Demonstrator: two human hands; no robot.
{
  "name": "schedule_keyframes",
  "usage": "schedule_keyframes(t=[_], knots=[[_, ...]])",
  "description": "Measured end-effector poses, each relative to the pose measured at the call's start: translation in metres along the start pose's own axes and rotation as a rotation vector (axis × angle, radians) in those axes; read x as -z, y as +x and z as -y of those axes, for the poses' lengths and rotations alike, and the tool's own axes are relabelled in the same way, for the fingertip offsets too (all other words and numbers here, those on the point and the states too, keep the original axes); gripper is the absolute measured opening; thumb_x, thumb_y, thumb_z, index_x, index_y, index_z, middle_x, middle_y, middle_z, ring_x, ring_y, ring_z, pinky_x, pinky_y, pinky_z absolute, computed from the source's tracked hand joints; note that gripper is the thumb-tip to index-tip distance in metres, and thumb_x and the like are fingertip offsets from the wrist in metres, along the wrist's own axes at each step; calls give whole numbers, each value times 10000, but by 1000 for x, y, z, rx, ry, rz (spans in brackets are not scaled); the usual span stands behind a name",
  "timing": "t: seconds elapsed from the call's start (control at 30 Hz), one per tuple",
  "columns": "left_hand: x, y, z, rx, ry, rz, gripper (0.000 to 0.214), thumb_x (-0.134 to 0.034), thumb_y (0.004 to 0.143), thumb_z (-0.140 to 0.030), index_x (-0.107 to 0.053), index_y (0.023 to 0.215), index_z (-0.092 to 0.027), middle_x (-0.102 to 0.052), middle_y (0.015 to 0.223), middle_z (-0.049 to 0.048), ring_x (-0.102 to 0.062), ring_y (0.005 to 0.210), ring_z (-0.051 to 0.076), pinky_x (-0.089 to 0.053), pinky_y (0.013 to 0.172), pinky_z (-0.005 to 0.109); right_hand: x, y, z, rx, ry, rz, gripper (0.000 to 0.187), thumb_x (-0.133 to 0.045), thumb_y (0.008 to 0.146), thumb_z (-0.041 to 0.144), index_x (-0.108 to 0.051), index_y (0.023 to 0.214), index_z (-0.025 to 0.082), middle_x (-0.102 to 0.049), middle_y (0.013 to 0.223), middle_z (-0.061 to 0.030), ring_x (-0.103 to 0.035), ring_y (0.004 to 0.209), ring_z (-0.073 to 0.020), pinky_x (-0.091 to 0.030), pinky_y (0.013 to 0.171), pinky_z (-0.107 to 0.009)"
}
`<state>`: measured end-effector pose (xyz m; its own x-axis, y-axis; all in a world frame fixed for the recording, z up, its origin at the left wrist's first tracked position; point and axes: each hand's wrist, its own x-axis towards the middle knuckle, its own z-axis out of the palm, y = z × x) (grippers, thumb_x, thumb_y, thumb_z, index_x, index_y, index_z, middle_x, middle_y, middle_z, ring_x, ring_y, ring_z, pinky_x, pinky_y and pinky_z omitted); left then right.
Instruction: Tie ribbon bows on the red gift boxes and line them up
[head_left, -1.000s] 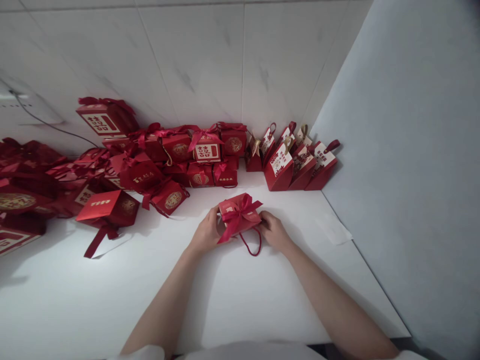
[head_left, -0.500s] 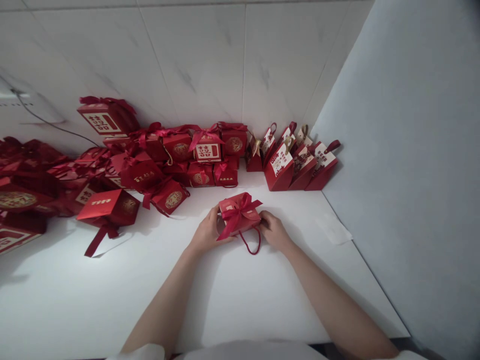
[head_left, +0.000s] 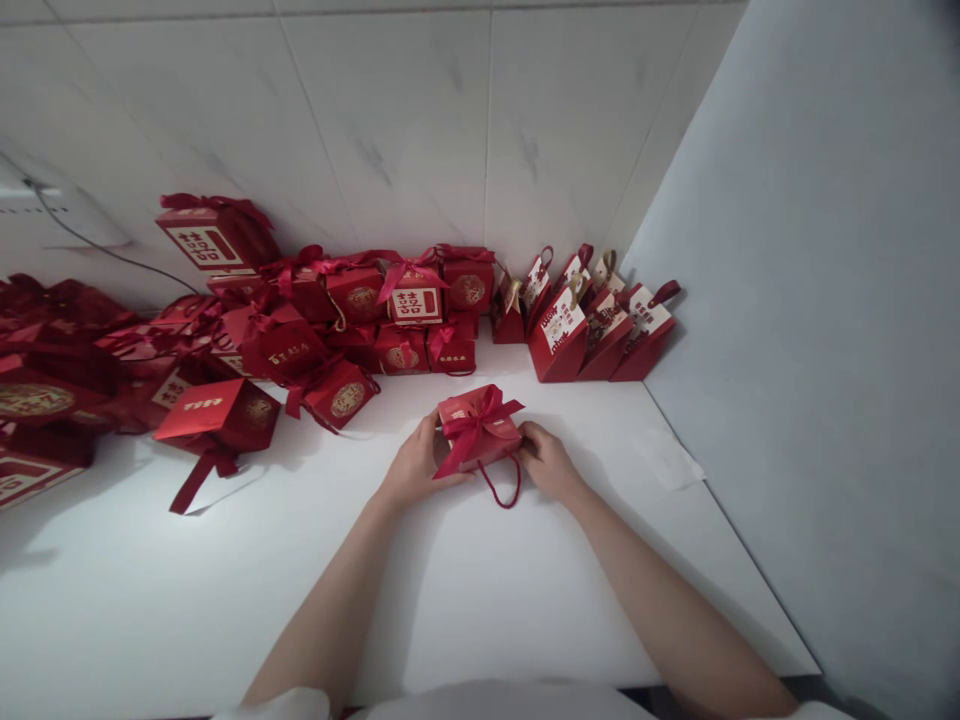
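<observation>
Red bowed gift box (head_left: 486, 450) between both palms, left hand (head_left: 415, 465) and right hand (head_left: 549, 461) clasping its opposite sides

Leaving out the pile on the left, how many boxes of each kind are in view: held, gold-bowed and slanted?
Held box: 1
Gold-bowed box: 1
Slanted boxes: 6, some partly hidden
Total: 8

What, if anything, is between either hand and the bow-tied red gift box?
Nothing visible: left hand and right hand hold the bow-tied red gift box at opposite sides. Its red cord handle loops toward the person, blocking neither.
</observation>
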<state>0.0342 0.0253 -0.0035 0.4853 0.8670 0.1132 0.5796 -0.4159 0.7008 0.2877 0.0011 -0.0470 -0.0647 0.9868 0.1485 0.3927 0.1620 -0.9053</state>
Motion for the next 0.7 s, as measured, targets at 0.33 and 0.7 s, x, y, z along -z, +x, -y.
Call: schedule_keyframes(t=[0.33, 0.7], knots=[[-1, 0, 1, 11, 7, -3, 1031, -795, 671, -550, -244, 1475, -215, -485, 1437, 163, -517, 1282, 371, -462, 1017, 502, -1, 0, -3, 1, 6, -1, 97, -447, 715, 169, -495, 783, 217, -536, 759, 10, -505, 714, -183, -391, 683, -297], [-2, 0, 4, -5, 21, -10, 1025, -789, 681, -536, -230, 1486, -236, -483, 1443, 150, -516, 1289, 358, -465, 1019, 484, 0, 0, -1, -2, 6, 1, 104, -446, 714, 167, -504, 785, 216, -544, 761, 9, -510, 714, -184, -397, 690, -301]])
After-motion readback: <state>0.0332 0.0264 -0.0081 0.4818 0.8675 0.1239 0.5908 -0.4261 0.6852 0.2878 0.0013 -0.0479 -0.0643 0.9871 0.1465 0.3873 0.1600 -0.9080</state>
